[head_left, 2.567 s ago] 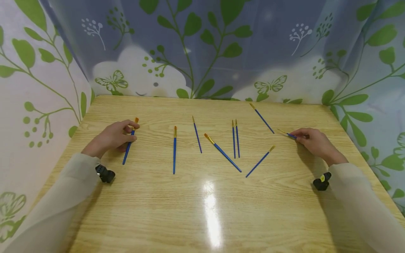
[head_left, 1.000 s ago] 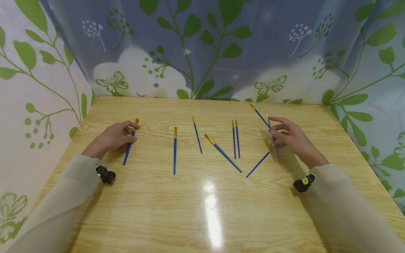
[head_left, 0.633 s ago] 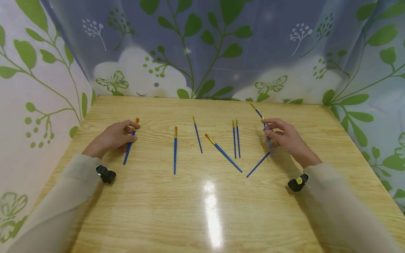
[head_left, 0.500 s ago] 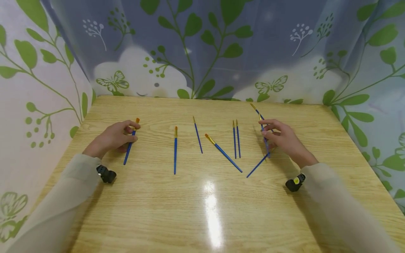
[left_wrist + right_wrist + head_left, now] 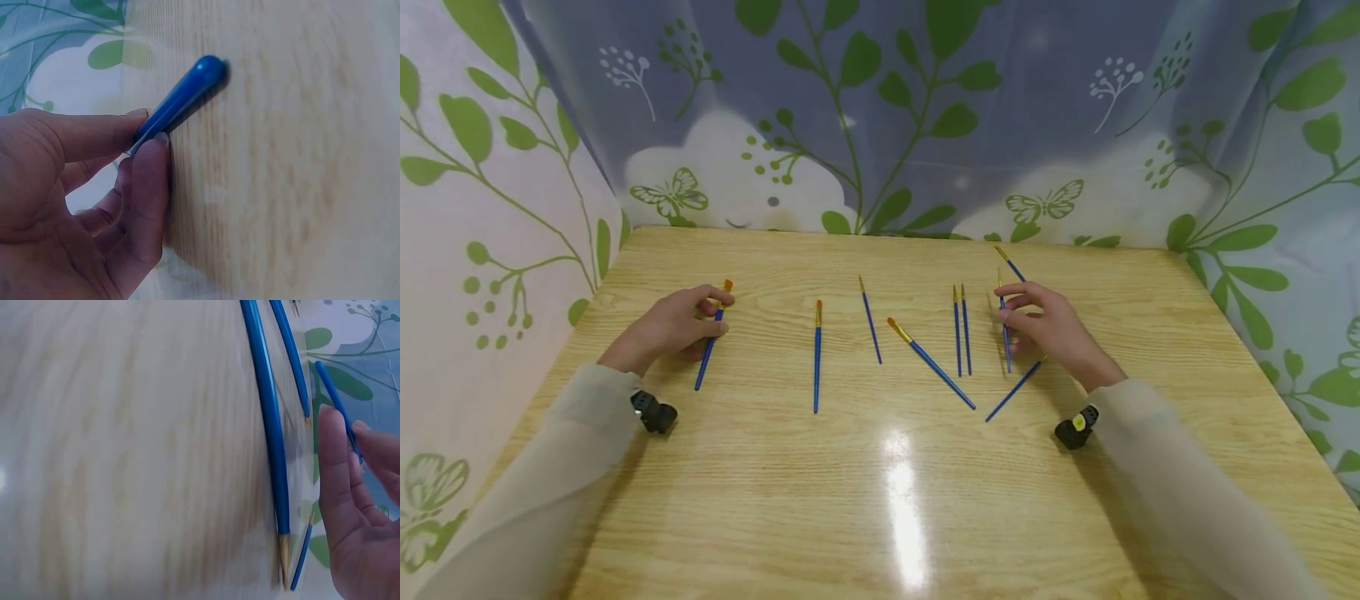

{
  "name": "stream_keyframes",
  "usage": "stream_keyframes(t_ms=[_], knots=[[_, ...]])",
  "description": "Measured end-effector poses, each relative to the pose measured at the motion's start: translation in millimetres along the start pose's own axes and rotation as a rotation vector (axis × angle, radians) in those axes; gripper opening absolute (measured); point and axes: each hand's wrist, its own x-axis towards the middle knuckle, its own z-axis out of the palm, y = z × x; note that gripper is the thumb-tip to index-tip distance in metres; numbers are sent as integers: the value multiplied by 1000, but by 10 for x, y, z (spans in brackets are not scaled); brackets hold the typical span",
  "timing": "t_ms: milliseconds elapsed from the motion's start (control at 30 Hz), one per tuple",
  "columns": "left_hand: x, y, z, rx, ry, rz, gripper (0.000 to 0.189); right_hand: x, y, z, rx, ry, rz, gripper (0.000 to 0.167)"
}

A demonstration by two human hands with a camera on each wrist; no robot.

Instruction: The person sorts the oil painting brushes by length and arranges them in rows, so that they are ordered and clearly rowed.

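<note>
At the left of the table, my left hand (image 5: 670,323) pinches a flat paintbrush (image 5: 703,367) with orange bristles. In the left wrist view its blue handle (image 5: 187,94) points away from thumb and fingers. My right hand (image 5: 1051,323) pinches a thin blue paintbrush (image 5: 1007,354), bristles pointing to the back; its shadow lies just left of it. Close by on the left, two thin paintbrushes (image 5: 966,333) lie side by side. Below the right hand a slanted paintbrush (image 5: 1011,393) lies on the table, its bristle end partly hidden. Another paintbrush (image 5: 1011,262) reaches behind the hand.
Farther left on the wooden table (image 5: 760,500) lie a thicker upright-lying paintbrush (image 5: 817,367), a thin paintbrush (image 5: 871,327) and a thick diagonal paintbrush (image 5: 936,367). A leaf-patterned curtain (image 5: 880,117) borders the back and sides.
My right hand has moved left with the thin paintbrush, from the right side to near the pair, turning the brush to point backward. The left hand has stayed in place.
</note>
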Motion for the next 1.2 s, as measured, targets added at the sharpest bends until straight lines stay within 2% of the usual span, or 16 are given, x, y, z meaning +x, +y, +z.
stream_keyframes(t_ms=[567,1000,1200], knots=[[36,-24,-7,11,-5,12,50,159,-40,221,-62,4,36,43],[23,-15,-21,6,-5,14,50,208,-70,295,-169,2,60,38],[28,-24,-16,8,-3,23,49,212,-74,307,-170,0,66,36]])
